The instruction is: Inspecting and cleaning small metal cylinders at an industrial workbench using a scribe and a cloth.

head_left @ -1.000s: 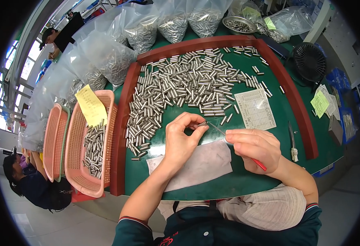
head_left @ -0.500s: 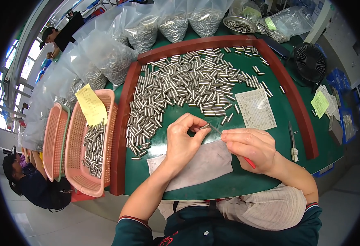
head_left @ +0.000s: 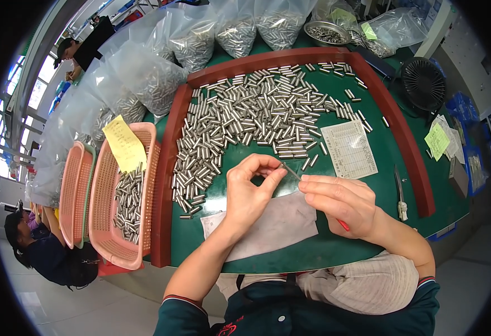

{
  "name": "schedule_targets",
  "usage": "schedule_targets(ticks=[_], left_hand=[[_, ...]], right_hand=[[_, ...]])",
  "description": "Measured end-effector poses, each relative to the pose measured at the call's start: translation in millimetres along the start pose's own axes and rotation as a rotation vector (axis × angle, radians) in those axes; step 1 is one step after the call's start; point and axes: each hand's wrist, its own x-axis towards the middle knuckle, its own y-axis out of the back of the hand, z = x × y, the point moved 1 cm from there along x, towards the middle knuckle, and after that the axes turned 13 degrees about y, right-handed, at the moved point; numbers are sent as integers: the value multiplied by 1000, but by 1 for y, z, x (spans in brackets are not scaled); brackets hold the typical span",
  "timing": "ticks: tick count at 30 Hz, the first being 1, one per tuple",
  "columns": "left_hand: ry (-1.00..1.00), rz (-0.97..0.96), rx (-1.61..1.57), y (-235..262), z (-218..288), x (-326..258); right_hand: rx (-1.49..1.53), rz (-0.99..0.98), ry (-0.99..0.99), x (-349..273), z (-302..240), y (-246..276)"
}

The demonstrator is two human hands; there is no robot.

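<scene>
Closest to me, both bare forearms (head_left: pixel 203 266) (head_left: pixel 405 241) come up from dark green short sleeves (head_left: pixel 181 315), the left one slanting inward to the right, the right one bent at the elbow and angled in to the left. Beneath them, on the green tabletop (head_left: pixel 290 256), a pale, stained cloth (head_left: pixel 273 228) lies flat. Just past the cloth's far edge the left hand (head_left: pixel 248 187) is raised, its back turned outward, fingers curled round so that forefinger and thumb meet in a pinch on a small metal pin (head_left: pixel 281 165), mostly covered by the fingertips. The right hand (head_left: pixel 339 200) faces it from the other side, palm turned down and in, fingers laid together along a thin red-handled tool (head_left: pixel 292 171); it grips this like a pencil, with the slim shaft reaching to the left fingertips and the red end poking out below the palm. Beyond the hands a printed sheet (head_left: pixel 349 150) lies right of a broad heap of steel pins (head_left: pixel 251 112), edged by a red wooden frame (head_left: pixel 394 129). Left of the frame, a pink basket (head_left: pixel 103 235) holds more pins; clear bags (head_left: pixel 192 45) full of metal pieces stand behind.
</scene>
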Motion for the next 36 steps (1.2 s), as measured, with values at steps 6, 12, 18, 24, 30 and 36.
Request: schedule_targets(ticks=[6,12,18,24,30,36], left_hand=[[-112,25,151,-2,11,-4],[-15,21,58,0,-1,0],[16,-6,22,-1,-3,1],[15,-21,39,-1,0,0],[-119,-3,146,-3,6,-2],[-156,68,203,3,5,-1]], right_hand=[[-9,64,143,-1,-2,0],[-45,84,175,3,-3,2],[-61,83,125,1,1,0],[-50,92,113,1,2,-3],[-7,110,73,1,1,-2],[5,59,46,4,-3,5]])
